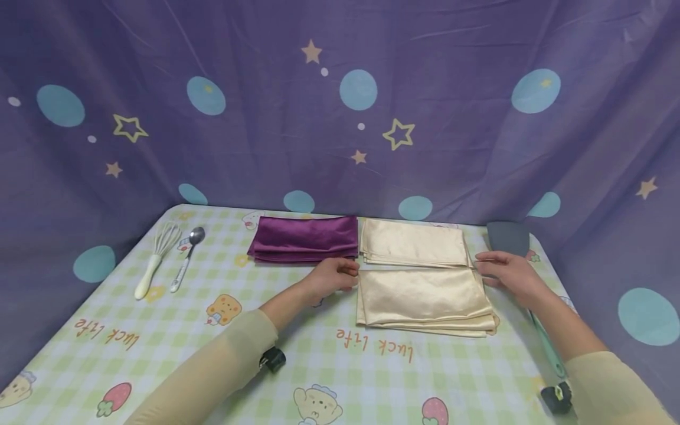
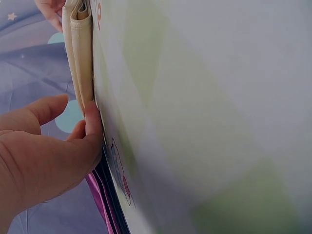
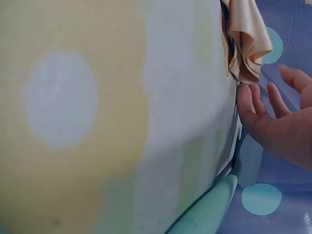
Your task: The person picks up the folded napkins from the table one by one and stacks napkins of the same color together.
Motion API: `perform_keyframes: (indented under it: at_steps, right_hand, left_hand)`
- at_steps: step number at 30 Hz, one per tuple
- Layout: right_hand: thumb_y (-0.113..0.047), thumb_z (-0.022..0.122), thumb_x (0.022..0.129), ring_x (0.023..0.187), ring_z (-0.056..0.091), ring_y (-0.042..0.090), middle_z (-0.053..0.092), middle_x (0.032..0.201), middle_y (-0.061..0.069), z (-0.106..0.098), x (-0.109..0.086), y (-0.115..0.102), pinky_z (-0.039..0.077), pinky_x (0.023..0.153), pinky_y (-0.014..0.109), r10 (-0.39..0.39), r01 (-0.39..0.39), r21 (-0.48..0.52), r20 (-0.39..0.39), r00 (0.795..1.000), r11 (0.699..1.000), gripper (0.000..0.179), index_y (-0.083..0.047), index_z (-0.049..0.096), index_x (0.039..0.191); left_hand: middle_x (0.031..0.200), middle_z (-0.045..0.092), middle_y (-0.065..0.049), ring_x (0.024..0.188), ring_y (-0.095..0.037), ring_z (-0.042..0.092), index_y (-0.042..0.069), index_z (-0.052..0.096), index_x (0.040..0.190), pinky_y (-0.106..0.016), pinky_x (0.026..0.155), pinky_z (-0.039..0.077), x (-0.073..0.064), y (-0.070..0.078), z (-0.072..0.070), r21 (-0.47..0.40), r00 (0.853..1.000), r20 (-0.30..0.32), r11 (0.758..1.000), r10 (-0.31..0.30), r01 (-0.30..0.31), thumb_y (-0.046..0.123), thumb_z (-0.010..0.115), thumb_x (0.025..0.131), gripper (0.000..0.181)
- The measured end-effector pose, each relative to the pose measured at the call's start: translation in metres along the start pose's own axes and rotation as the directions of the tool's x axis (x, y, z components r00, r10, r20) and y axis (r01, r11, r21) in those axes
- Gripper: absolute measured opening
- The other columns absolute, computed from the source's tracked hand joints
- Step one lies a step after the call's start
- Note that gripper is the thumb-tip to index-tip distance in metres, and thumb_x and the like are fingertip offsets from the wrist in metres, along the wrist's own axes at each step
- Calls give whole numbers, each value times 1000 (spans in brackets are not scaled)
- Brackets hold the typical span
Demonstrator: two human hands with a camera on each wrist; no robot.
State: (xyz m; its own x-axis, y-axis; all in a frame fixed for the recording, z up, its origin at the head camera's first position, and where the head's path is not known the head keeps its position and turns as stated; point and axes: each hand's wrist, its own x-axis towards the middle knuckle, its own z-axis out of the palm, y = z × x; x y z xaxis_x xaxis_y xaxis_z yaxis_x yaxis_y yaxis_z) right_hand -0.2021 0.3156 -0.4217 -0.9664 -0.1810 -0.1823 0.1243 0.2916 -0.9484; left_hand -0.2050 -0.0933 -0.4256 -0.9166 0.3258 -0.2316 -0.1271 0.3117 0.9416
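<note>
In the head view a folded cream satin cloth lies at the front, with a second folded cream cloth directly behind it. My left hand is at the front cloth's left back corner, beside a folded purple cloth. Its fingertips are right at the folded edge in the left wrist view, the thumb apart from the cloth. At the opposite end my right hand has its fingers extended to the cloth's right edge, near where both cream cloths meet. Neither hand grips anything.
A spatula with a grey head and green handle lies at the right, partly under my right arm. Far left are a whisk and a spoon. A purple curtain hangs behind the checked tablecloth.
</note>
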Motion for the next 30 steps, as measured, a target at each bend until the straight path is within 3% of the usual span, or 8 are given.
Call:
perform_keyframes:
  at_steps: [3, 7, 17, 23, 30]
  right_hand:
    - [-22, 65, 102, 101, 62, -1, 52, 136, 23, 0, 0, 1, 54, 95, 31, -3, 4, -30, 22, 1000, 1000, 61, 14, 41, 144]
    - [-25, 65, 101, 100, 63, 6, 62, 126, 16, -2, 0, 1, 55, 88, 32, -1, 6, -146, 38, 999, 989, 57, 11, 47, 142]
    - [-24, 75, 94, 104, 61, 16, 64, 123, 20, 0, -1, 3, 52, 85, 27, -24, 36, -292, 43, 999, 956, 54, 8, 58, 135]
    - [-29, 79, 91, 116, 57, 35, 63, 126, 22, 2, -3, 3, 52, 90, 38, -34, 52, -388, 53, 998, 920, 57, 5, 61, 133]
    - [-28, 78, 91, 122, 53, 43, 60, 130, 25, 2, -5, 0, 50, 96, 51, -36, 67, -404, 85, 996, 912, 50, 4, 65, 128]
  left_hand:
    - [123, 63, -21, 110, -29, 62, -10, 56, 136, -36, 89, 57, 1, 0, 0, 0, 1000, 13, 1000, 2, -2, 0, 67, 92, 46]
    - [124, 62, -20, 110, -28, 62, -10, 56, 136, -36, 88, 57, 1, 0, -1, 10, 1000, 21, 1000, 2, -2, 0, 67, 92, 46]
    - [122, 63, -19, 109, -28, 62, -10, 56, 136, -35, 88, 57, 0, 0, 0, 16, 1000, 19, 1000, -5, 5, -3, 66, 91, 46]
    - [114, 63, -16, 102, -23, 62, -9, 58, 135, -34, 86, 57, 1, 2, 2, 16, 1000, 11, 1000, -24, 24, -4, 68, 90, 46]
    - [101, 62, -10, 88, -16, 61, -9, 60, 132, -29, 77, 57, 3, 4, 6, 14, 999, -18, 999, -33, 34, -3, 72, 89, 45]
